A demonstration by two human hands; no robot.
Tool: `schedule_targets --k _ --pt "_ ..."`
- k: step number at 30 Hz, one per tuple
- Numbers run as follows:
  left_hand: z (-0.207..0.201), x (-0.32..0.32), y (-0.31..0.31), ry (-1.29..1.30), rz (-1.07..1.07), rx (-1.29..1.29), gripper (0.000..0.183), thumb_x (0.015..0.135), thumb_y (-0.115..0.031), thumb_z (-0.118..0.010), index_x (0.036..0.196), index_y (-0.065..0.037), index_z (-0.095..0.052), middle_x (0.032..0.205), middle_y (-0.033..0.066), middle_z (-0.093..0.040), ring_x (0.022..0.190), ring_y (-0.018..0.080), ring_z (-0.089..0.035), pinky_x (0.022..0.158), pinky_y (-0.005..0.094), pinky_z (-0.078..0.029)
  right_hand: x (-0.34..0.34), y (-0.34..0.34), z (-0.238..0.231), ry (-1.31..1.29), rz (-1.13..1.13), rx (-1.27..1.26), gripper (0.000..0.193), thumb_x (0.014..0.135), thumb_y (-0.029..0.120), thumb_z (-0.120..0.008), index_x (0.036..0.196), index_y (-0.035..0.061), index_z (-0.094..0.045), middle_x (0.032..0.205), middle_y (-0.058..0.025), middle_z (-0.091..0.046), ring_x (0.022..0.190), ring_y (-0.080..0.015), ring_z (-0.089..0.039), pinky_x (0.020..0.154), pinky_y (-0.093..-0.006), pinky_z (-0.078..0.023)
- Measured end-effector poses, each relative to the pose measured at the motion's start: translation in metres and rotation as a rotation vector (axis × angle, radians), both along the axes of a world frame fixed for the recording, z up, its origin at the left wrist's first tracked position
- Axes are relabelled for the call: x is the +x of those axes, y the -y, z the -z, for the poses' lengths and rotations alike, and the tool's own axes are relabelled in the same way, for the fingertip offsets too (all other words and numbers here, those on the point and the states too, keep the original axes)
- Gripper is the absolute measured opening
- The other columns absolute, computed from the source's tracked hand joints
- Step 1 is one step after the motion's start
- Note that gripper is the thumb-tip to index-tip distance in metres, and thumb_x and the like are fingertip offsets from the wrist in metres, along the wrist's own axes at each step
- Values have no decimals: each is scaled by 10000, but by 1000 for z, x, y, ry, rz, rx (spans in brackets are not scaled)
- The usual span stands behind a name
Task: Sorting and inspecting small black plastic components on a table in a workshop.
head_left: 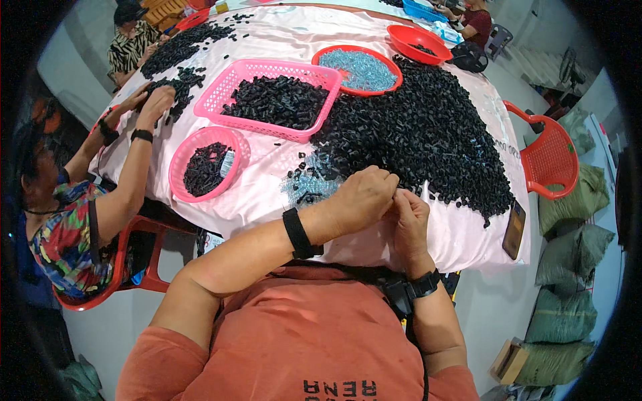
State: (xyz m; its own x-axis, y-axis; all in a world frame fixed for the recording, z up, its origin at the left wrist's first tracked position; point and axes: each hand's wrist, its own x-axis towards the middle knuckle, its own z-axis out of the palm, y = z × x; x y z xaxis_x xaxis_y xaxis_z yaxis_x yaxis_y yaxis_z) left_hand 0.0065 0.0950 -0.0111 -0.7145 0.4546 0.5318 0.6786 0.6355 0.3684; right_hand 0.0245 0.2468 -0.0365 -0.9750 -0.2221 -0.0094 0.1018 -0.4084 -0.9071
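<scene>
My left hand (366, 195) and my right hand (410, 219) meet at the near edge of the table, fingertips together. Both are closed in a pinch; whatever lies between the fingers is hidden or too small to make out. Just beyond them spreads a big heap of small black plastic pieces (428, 127). Beside my left wrist lies a little pile of clear bluish plastic pieces (309, 184), mixed with some black ones.
A pink rectangular basket (231, 120) and a pink round basket (179, 167) hold black parts. Farther off stand a red tray (321, 55) of clear pieces and a red bowl (401, 40). A phone (513, 230) lies at the right edge. Co-workers sit left and far.
</scene>
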Motion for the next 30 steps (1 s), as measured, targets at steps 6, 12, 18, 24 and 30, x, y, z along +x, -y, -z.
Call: schedule_targets --k 6,12,18,24,30 --pt "0 6 -6 -101 10 -55 124 739 -65 -637 829 -24 -563 793 134 -601 772 323 -609 706 420 -516 0 -3 10 -32 12 -17 277 1044 200 -508 871 40 -655 759 36 -609 622 -29 -516 539 -205 -407" --pt "-3 -6 10 -56 -39 30 229 736 -118 -706 931 -28 -626 843 136 -626 827 336 -624 728 416 -520 -6 0 2 32 4 92 283 1038 237 -526 939 18 -676 794 -21 -669 658 -68 -601 556 -201 -453" --pt "-58 -38 76 -345 -467 75 534 728 -89 -780 1213 -2 -575 1112 198 -614 1023 392 -582 918 461 -477 -9 -15 -15 -199 263 133 365 1039 293 -508 1121 -37 -642 985 -136 -711 825 -195 -695 725 -291 -551" --pt "-63 -25 88 -319 -477 196 585 758 -56 -750 1295 12 -529 1348 240 -499 1239 423 -479 1057 477 -396 48 -62 -108 -702 300 18 698 988 482 -514 1463 -15 -397 1512 -257 -383 1375 -355 -429 1109 -492 -361" --pt "-45 -22 67 -183 -372 213 566 784 -62 -741 1298 18 -518 1346 240 -486 1240 422 -486 1050 471 -412 48 -74 -175 -960 -367 -121 969 870 703 -542 1573 241 -62 1620 -120 -175 1481 -186 -229 1220 -411 -64"
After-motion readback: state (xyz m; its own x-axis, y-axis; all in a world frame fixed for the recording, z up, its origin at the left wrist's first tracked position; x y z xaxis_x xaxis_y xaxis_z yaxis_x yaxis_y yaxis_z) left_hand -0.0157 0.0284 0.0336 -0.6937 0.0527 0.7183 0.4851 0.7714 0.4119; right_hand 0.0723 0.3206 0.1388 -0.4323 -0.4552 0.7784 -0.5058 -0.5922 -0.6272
